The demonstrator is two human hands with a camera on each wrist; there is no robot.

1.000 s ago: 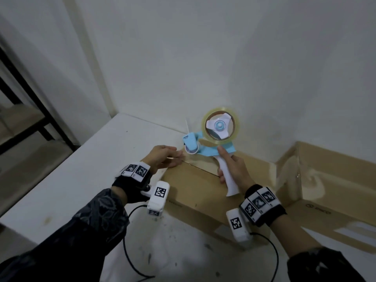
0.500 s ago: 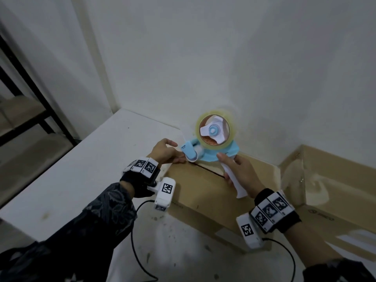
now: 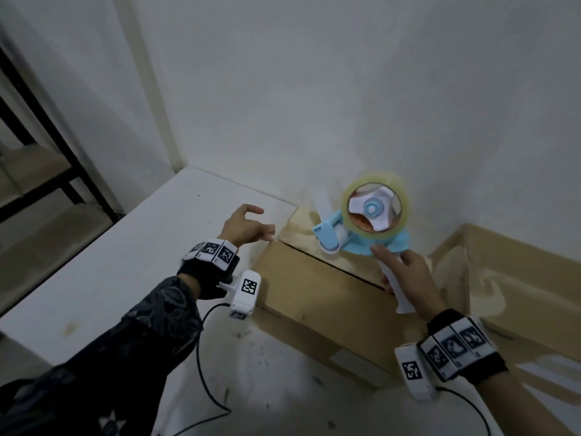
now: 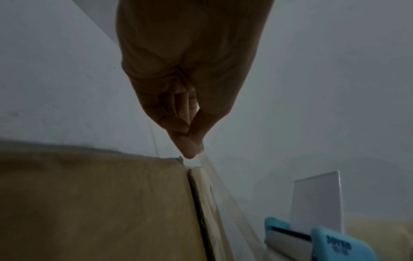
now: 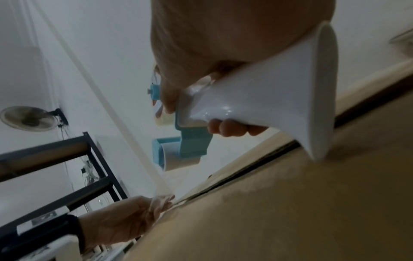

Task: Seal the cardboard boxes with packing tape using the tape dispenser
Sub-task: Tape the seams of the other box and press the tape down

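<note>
Since 0.5 s ago the tape dispenser (image 3: pixel 361 229) has pulled away to the right of the left hand (image 3: pixel 243 229); before, its blue nose sat right at the fingers, now there's a clear gap w/ a stretch of clear tape (image 4: pixel 223 190) spanning it. Left hand is at the near-left corner of the cardboard box (image 3: pixel 317 297), thumb and fingertips (image 4: pixel 190 146) pinched together on the tape end, just at the box's top edge by the flap seam. Index finger sticks up loose in head view.

Right hand (image 3: pixel 405 275) has its fingers wrapped round the dispenser's white handle (image 5: pixel 263 98), forefinger stretched up toward the blue frame. Dispenser is held above the box top, roll up, roller end pointing left toward the other hand. Can't tell if the roller touches the cardboard.

Seam runs as a dark open line between the two hands. Second box (image 3: pixel 518 278) stands to the right, near the right wrist. Both boxes sit on a white table (image 3: pixel 125 262) in a wall corner; black shelf rack (image 3: pixel 41 171) at far left.
</note>
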